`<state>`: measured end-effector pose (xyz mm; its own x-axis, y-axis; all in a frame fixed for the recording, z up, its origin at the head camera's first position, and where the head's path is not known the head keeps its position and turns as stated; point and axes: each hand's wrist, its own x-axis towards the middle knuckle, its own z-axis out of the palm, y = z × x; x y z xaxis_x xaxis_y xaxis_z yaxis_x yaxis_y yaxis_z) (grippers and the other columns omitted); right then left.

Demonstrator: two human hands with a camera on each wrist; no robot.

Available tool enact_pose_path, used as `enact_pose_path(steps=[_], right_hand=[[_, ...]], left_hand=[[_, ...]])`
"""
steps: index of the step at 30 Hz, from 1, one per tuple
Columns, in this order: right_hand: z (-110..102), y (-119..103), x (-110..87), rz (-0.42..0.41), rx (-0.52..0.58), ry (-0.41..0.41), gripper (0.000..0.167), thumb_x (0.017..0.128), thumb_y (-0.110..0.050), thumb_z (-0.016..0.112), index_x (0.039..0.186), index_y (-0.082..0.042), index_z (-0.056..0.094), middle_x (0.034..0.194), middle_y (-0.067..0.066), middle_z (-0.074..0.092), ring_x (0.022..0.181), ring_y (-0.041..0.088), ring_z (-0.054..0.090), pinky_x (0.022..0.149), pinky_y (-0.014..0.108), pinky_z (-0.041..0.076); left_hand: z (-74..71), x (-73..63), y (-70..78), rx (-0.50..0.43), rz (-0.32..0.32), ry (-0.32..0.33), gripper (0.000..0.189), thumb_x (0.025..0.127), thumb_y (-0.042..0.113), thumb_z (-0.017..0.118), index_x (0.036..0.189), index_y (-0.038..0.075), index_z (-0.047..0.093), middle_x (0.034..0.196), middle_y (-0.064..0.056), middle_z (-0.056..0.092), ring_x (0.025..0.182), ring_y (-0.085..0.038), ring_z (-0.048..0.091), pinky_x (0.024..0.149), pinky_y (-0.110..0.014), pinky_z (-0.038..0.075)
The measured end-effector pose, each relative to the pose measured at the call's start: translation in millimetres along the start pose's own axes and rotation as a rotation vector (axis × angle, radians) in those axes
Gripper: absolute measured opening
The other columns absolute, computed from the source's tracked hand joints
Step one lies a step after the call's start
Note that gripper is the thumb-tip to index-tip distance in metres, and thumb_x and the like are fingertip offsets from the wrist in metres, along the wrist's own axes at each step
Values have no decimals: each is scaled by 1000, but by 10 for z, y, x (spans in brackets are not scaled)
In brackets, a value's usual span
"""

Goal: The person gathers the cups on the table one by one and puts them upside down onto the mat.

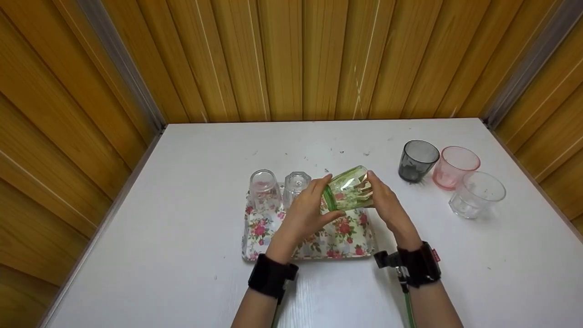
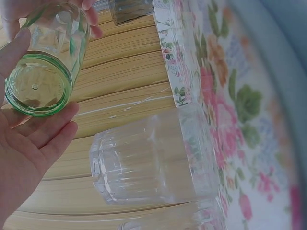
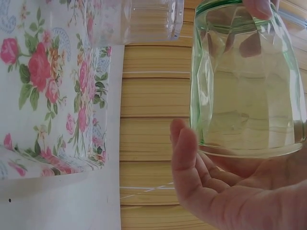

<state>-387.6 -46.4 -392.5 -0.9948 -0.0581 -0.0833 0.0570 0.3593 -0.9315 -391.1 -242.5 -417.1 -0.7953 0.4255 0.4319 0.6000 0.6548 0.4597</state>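
- Left hand point(image 1: 304, 212) grips the green glass point(image 1: 350, 189) at its base, right hand point(image 1: 388, 204) at its rim, apparently for steadiness
- Clear glasses point(image 1: 265, 192) stand upturned on the floral tray point(image 1: 353, 243), probably for stability

Your left hand point(image 2: 29, 148): thumb and fingers about the base of one green glass point(image 2: 38, 86), base turned to the camera, held clear of the tray. Your right hand point(image 2: 93, 19): fingertips only, at the glass's other end. One floral tray point(image 2: 242, 158): near its far edge, one clear glass point(image 2: 139, 163), mouth down; beside it, a second clear glass point(image 2: 168, 218), cut off. One dark glass point(image 2: 130, 10), beyond that edge. Slatted wall point(image 2: 127, 57) behind.
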Motion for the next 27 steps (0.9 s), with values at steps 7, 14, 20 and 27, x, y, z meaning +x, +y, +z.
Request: enact_pose_path(steps=[7,14,20,27], right_hand=[[-11,0,3,8,-15,-19,75,93,-57,12,136,1,32,127,26,43,113,38,47,92,46,42],[-1,-11,28,17,-33,-19,73,94,-56,11,132,2,33,123,25,44,105,37,54,85,45,46],[-17,-23,26,34,-66,-19,75,94,-54,9,136,5,30,128,25,41,108,34,47,75,33,44],[-19,-13,34,18,-95,5,72,95,-53,11,129,5,39,123,24,47,89,22,47,66,28,40]], left_hand=[[-5,1,-2,3,10,14,84,75,50,67,139,9,32,126,-5,50,107,-19,56,91,-30,47],[-5,-8,-14,14,30,25,84,76,49,66,140,9,31,127,-6,50,109,-19,55,93,-28,45],[-20,-2,-9,1,44,34,83,76,48,67,139,8,32,126,-6,50,108,-19,55,93,-28,45],[-38,-5,4,2,48,37,82,76,47,67,138,7,33,126,-7,51,110,-19,54,94,-27,44]])
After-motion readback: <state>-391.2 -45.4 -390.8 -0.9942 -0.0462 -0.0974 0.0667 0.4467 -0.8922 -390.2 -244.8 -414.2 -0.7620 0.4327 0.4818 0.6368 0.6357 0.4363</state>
